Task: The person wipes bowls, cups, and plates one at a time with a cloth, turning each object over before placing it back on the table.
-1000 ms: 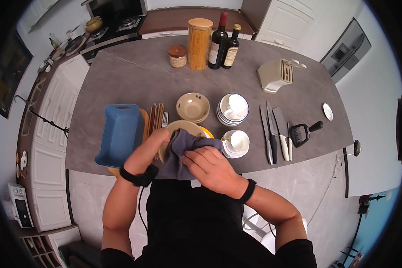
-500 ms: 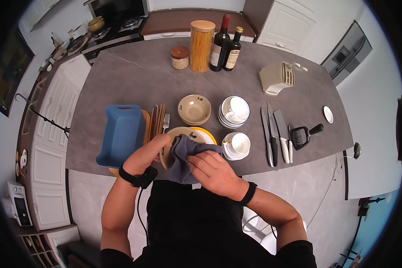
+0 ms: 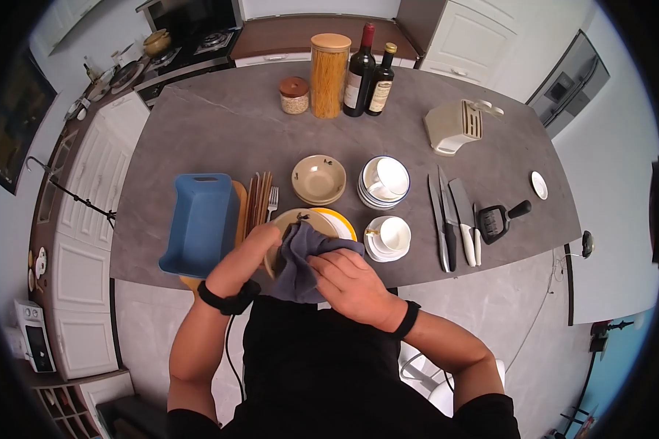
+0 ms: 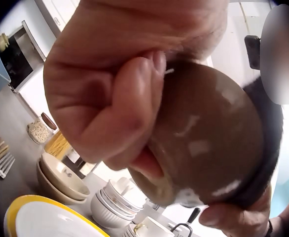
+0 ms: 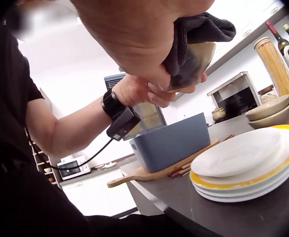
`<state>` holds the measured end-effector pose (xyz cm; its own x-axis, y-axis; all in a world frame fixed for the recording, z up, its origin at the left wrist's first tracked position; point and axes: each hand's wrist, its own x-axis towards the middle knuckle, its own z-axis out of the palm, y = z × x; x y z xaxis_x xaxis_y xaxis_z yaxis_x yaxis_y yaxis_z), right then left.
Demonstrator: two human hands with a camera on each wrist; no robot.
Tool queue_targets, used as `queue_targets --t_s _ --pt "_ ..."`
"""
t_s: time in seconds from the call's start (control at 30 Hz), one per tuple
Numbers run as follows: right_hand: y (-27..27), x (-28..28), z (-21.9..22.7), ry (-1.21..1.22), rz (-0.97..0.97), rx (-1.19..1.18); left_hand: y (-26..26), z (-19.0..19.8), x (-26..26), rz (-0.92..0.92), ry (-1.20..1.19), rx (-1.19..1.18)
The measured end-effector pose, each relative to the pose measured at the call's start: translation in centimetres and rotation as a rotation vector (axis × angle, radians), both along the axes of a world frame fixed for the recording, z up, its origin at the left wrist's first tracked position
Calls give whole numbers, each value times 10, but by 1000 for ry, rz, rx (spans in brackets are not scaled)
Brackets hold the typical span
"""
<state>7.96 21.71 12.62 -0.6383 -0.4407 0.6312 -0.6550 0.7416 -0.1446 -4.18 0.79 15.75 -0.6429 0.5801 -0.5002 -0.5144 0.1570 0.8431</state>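
Note:
A beige bowl (image 3: 273, 257) is held tilted above the table's front edge. Its left side is gripped by the left hand (image 3: 247, 256), whose fingers curl round the rim in the left wrist view (image 4: 120, 108). A dark grey cloth (image 3: 300, 267) lies over the bowl's inside and hangs past its edge. With bent fingers the right hand (image 3: 355, 285) grips cloth and bowl edge together; its thumb (image 4: 228, 217) shows against the bowl's underside (image 4: 208, 133). Below the bowl, yellow-rimmed plates (image 5: 243, 182) are stacked on the table.
Left of the hands are a blue bin (image 3: 199, 223) on a wooden board, chopsticks (image 3: 258, 197) and a fork (image 3: 272, 201). Stacked bowls (image 3: 318, 179) stand behind; white cups (image 3: 390, 235), knives (image 3: 447, 227) and a knife block (image 3: 452, 128) are to the right. Bottles and jars stand farther back.
The bowl has moved slightly down and toward the body from where it was a second ago, uncovering more of the yellow-rimmed plate. The cloth has shifted with it; both hands keep their hold.

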Motion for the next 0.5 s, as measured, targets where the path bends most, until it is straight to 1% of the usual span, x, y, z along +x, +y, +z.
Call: queue_targets --t_s 0.03,0.1,0.13,0.2,0.23,0.33,0.37,0.43,0.47,0.5 --pt "1 1 -2 13 1 16 0 0 1 24 -10 -2" --pt "-1 2 -1 -42 -63 -61 7 0 4 67 -26 0" --pt "0 1 0 -67 -97 -98 10 -49 19 137 268 237" --pt "-8 3 1 -91 -135 -128 40 -54 50 277 411 123" --pt "-12 4 2 -106 -152 -143 48 -57 63 441 205 299" --pt "-18 0 5 -137 -101 -156 33 -88 50 401 234 363" --pt "-15 1 6 -172 -75 -133 24 -86 43 309 275 310" --pt "-9 -2 12 -109 -48 -70 2 -68 29 145 778 47" --pt "-6 -2 14 -78 -37 -40 -3 -51 26 53 1022 -93" --pt "-4 0 17 -87 -59 -28 1 -33 26 114 726 31"
